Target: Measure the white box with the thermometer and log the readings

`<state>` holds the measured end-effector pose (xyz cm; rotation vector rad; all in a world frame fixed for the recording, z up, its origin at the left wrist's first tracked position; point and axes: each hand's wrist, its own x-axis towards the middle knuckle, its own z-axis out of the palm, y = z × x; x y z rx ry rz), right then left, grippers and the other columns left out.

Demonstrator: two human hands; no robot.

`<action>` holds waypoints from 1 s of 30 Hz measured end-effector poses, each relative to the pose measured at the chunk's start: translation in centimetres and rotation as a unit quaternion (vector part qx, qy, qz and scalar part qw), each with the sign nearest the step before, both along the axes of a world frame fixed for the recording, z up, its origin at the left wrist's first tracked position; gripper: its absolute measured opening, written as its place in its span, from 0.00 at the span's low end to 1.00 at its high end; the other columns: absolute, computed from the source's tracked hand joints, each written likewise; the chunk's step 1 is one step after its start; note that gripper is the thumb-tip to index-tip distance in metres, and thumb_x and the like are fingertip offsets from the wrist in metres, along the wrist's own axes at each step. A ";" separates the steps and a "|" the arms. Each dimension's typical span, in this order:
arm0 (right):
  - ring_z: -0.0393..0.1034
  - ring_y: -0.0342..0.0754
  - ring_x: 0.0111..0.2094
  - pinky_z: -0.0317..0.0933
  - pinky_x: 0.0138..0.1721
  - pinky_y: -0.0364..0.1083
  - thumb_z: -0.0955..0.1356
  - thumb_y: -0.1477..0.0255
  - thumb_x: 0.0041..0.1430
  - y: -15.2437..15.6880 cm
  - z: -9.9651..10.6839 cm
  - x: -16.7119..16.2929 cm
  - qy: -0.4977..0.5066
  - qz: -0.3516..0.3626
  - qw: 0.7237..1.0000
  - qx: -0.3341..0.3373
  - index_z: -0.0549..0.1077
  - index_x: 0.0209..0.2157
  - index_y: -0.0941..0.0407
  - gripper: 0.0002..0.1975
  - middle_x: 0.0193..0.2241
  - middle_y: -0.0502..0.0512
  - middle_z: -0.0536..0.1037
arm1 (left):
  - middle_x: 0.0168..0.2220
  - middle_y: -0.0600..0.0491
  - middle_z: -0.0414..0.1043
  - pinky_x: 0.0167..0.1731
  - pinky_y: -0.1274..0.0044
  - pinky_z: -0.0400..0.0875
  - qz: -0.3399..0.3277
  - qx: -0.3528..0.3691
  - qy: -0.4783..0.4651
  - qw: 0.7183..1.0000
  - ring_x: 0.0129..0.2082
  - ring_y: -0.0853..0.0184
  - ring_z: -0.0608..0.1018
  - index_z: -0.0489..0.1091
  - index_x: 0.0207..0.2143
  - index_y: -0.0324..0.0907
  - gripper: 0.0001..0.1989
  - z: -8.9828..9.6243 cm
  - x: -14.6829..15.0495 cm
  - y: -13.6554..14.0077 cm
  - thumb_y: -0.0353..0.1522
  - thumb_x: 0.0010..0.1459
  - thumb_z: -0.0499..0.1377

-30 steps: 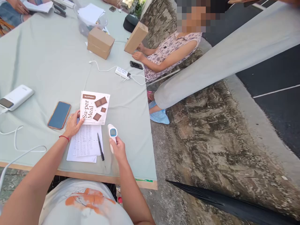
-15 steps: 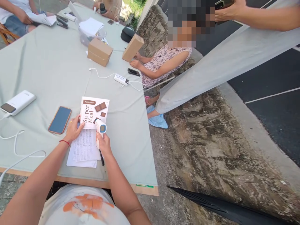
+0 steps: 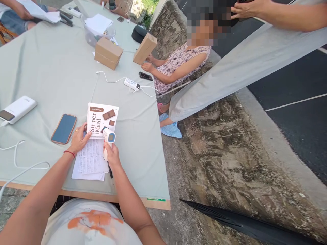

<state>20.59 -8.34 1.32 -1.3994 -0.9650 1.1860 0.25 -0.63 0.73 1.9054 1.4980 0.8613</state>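
Note:
My left hand (image 3: 79,137) is closed on the lower left edge of a flat white meal package (image 3: 107,126), printed "NutriMotion Su-per Meal" with brown chocolate pieces. In my right hand (image 3: 112,156) is a white infrared thermometer (image 3: 109,135) with a blue-rimmed display facing me. Its front end overlaps the package's lower right corner; whether they touch, I cannot tell. Under my hands lie handwritten sheets (image 3: 90,160), partly covered by the package. A black pen (image 3: 110,170) sits beside them, partly hidden by my right hand. Left of my left hand rests a smartphone (image 3: 63,128).
On the cloth-covered table (image 3: 51,75) are a white power bank (image 3: 19,109) with a cable, cardboard boxes (image 3: 108,53), a smaller power bank (image 3: 131,84), a black phone (image 3: 145,76) and a plastic bin (image 3: 90,35). Other people are around the table; one sits at its right side.
My hands keep their holds on the package and thermometer. The whole view has shifted slightly. At the far left, another person's papers have moved a little.

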 end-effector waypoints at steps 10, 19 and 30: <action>0.74 0.50 0.37 0.71 0.41 0.47 0.75 0.50 0.56 -2.6 3.5 0.0 0.067 -0.024 0.997 0.002 0.78 0.41 0.54 0.22 0.35 0.53 0.81 | 0.54 0.35 0.82 0.59 0.50 0.73 -0.006 0.015 0.007 1.000 0.59 0.40 0.78 0.66 0.71 0.35 0.45 0.1 0.0 0.3 0.62 0.72 0.44; 0.77 0.57 0.48 0.74 0.51 0.54 0.75 0.53 0.56 -6.7 1.5 5.6 -0.149 -0.088 0.985 -0.010 0.79 0.54 0.55 0.28 0.47 0.60 0.82 | 0.52 0.36 0.82 0.56 0.50 0.75 -0.004 0.027 -0.007 1.000 0.57 0.40 0.78 0.66 0.72 0.38 0.53 -0.1 0.2 0.6 0.70 0.68 0.41; 0.73 0.59 0.50 0.71 0.57 0.60 0.69 0.60 0.67 -9.7 -2.2 9.0 -0.442 -0.085 0.893 0.026 0.79 0.51 0.54 0.17 0.49 0.65 0.78 | 0.52 0.37 0.80 0.59 0.53 0.73 -0.004 0.022 -0.010 1.000 0.58 0.42 0.77 0.66 0.72 0.39 0.53 -0.3 0.8 0.6 0.71 0.68 0.41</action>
